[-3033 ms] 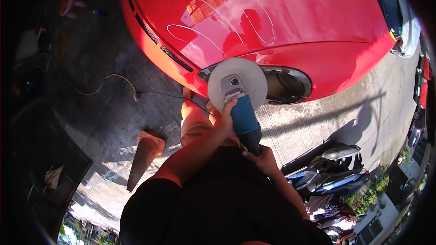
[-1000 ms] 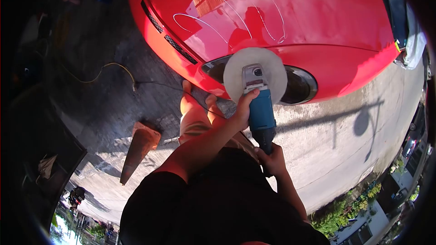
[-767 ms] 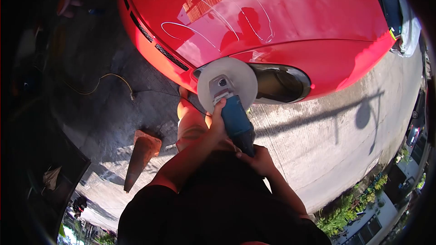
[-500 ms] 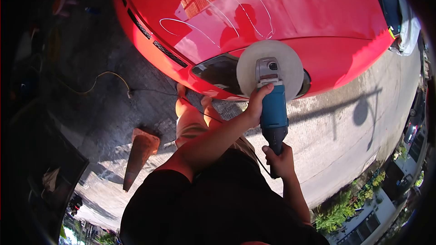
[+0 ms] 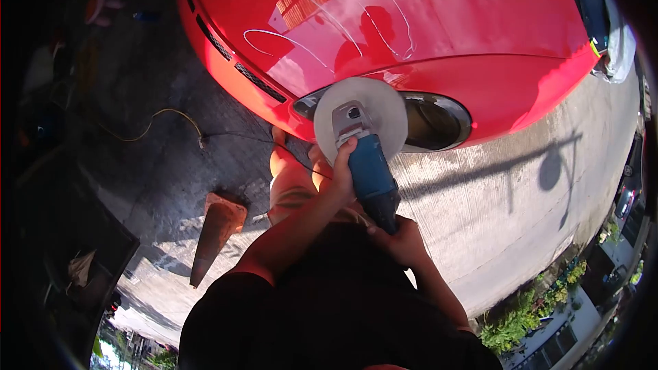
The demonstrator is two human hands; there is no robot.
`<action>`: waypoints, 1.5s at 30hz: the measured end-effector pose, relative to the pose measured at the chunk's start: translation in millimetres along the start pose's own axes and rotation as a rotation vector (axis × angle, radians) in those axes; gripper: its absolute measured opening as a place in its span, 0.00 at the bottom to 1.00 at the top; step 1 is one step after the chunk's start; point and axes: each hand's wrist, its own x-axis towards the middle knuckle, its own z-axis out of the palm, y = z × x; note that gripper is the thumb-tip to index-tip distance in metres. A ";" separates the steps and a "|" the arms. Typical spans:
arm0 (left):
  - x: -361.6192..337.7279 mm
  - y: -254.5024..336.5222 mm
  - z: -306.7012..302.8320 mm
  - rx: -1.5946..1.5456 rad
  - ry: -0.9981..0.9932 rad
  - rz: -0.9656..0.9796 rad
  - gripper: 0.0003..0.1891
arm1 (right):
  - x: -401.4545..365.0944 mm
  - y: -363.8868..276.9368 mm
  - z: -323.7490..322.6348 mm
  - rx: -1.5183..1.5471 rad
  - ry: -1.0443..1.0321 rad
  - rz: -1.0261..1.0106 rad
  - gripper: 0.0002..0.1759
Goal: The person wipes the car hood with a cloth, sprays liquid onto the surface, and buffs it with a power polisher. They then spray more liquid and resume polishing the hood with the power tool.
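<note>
A blue and grey car polisher [image 5: 371, 169] with a round white pad [image 5: 381, 106] is held in front of me, slightly tilted. My left hand [image 5: 344, 170] is wrapped around its body just behind the metal head. Farther back, my right hand [image 5: 403, 241] grips the dark rear handle. In this view the pad overlaps the headlight [image 5: 436, 121] of a red car and hides its middle. Beyond it, thin white looping lines of what looks like compound [image 5: 322, 5] lie across the shiny hood [image 5: 452, 20].
A worn orange traffic cone [image 5: 218, 233] lies on the concrete [image 5: 480, 233] to my left. A dark cord joins a yellow extension cord [image 5: 164, 111] near my feet. Plants [image 5: 515, 322] line the lower right edge. Grey sheeting [image 5: 619, 44] hangs by the windshield.
Both hands have moved the polisher left and closer to my body. Its pad has shifted along the headlight, uncovering the right part of the lens. The compound lines look the same.
</note>
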 end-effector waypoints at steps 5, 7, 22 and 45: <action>21.1 -17.7 61.2 0.052 -0.116 -0.085 0.31 | -23.4 4.3 -25.7 0.133 0.152 0.031 0.28; 21.5 -17.3 69.4 0.053 -0.127 -0.102 0.30 | -24.5 4.6 -26.2 0.107 0.181 0.045 0.29; 12.3 -19.8 36.1 0.061 -0.077 -0.057 0.32 | -24.1 5.6 -15.6 0.147 0.108 0.048 0.28; 20.6 -12.6 53.1 -0.011 -0.190 -0.088 0.32 | -25.4 -8.5 -20.9 0.077 0.196 0.027 0.27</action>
